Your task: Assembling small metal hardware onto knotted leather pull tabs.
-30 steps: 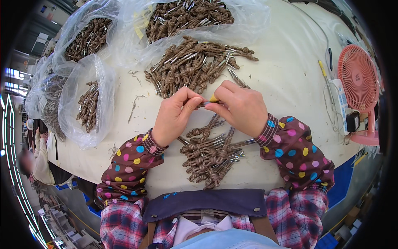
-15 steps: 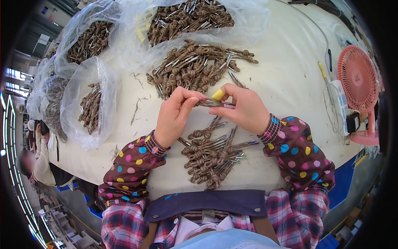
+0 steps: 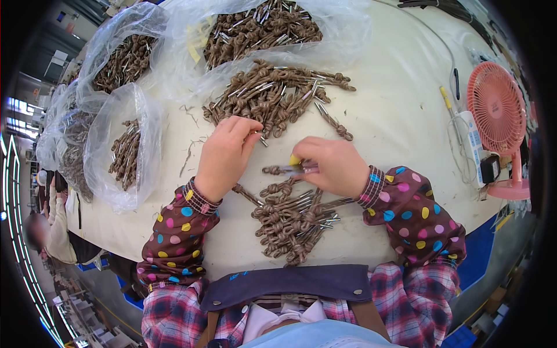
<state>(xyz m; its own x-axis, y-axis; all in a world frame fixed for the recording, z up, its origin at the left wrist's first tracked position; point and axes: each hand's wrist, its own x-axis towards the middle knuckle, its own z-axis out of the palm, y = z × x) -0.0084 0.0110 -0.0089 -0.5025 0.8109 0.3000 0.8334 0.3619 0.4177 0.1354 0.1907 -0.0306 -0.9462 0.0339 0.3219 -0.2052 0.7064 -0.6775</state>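
Observation:
My left hand (image 3: 227, 152) is closed at the near edge of the big pile of brown knotted cords (image 3: 255, 93). Its thumb and fingertips pinch a cord with a metal tip (image 3: 263, 141). To the right, my right hand (image 3: 336, 166) is closed above the smaller cord heap, with a yellow cover (image 3: 295, 159) on one finger. Between its fingers a brown knotted cord (image 3: 272, 170) sticks out to the left, its tip end blurred. Something pinkish (image 3: 311, 167) also shows in that grip, too small to name. Below lies the smaller heap of knotted cords (image 3: 287, 223).
Clear plastic bags (image 3: 152, 145) of cords stand at the left and back of the pale table (image 3: 400, 127). One loose cord (image 3: 335, 122) lies right of the big pile. A pink fan (image 3: 496, 107) and a power strip (image 3: 474, 145) stand at the right edge.
My hands were together over a cord; now they are apart. The left has moved to the pile's edge and pinches a cord there. The right has dropped slightly toward the smaller heap.

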